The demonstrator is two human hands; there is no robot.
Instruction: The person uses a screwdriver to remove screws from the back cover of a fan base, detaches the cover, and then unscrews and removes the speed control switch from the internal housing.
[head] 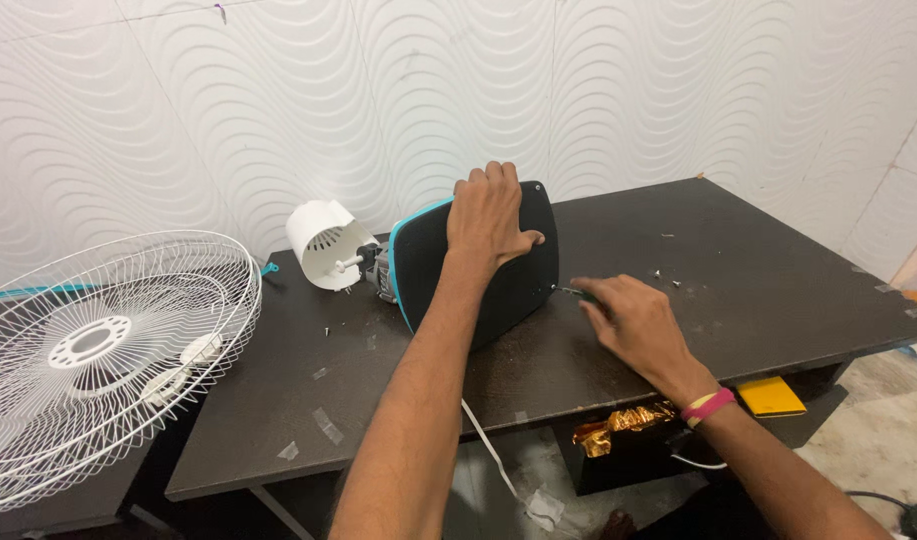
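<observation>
Left hand (490, 215) gripping smooth rounded fan base (478, 262), perhaps plastic

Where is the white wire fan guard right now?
In the head view, the white wire fan guard stands at far left, beside the dark table, left of the white motor cover.

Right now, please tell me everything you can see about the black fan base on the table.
The fan base is a flat, rounded black plate with a teal edge, plastic by its look. It stands tipped on its edge on the dark table, its underside facing the camera. The left hand lies over its upper part, fingers curled over the top rim. The right hand holds a thin tool, its tip at the lower right edge of the plate. Behind it sits a white motor cover.
</observation>
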